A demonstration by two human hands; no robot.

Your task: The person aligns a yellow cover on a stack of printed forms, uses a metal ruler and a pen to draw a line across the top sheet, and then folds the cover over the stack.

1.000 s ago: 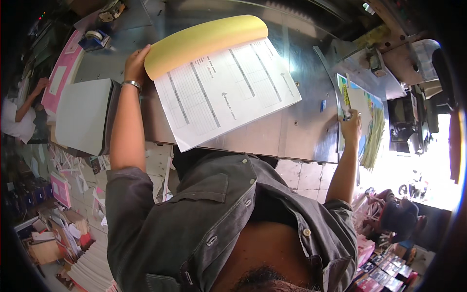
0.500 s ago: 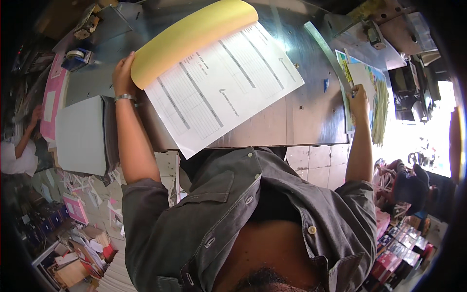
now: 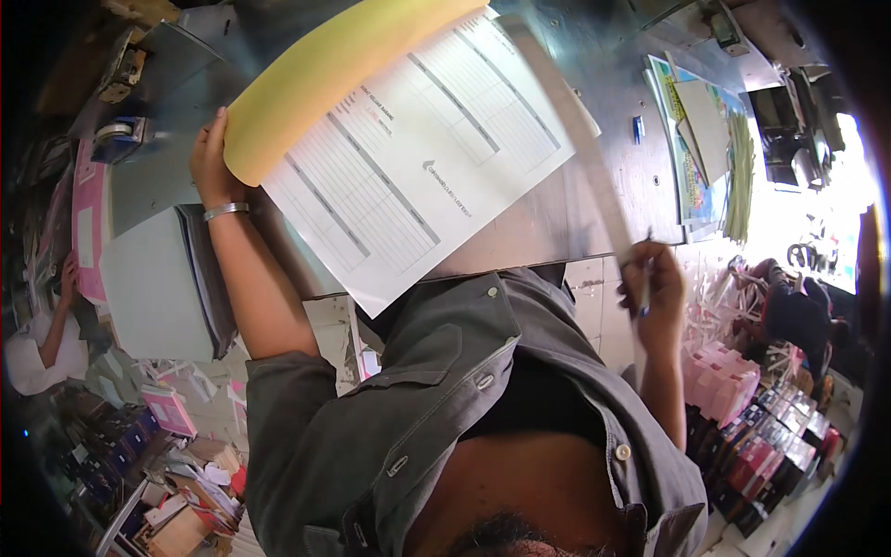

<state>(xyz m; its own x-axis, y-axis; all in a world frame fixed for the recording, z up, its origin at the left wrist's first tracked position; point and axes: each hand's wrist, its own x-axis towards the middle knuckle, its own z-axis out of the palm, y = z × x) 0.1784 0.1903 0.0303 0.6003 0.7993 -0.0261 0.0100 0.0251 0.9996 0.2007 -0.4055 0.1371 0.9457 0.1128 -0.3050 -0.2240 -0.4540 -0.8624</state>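
Observation:
A stack of white printed forms [image 3: 408, 158] lies aslant on the metal table, its near corner reaching past the edge. A yellow sheet [image 3: 306, 84] is curled back over its far left part. My left hand [image 3: 215, 162] grips the curl's left end, with some fingers hidden by the paper. My right hand [image 3: 653, 283], closed near the table's front edge, holds a long metal ruler [image 3: 594, 167] and a slim pen-like tool [image 3: 646, 299]. The ruler, slightly blurred, slants up across the forms' right side. I cannot tell whether it touches the paper.
Left of my arm sits a thick white paper stack [image 3: 153, 278], with pink printed sheets [image 3: 90, 223] beyond. A tape roll [image 3: 116, 132] stands behind. Colourful sheets [image 3: 691, 158] lie right of a small blue object [image 3: 638, 129]. Another person's arm [image 3: 60, 316] shows far left.
My right hand has picked up the ruler from the table's right side and come nearer and left with it. The forms and my left hand appear shifted slightly left.

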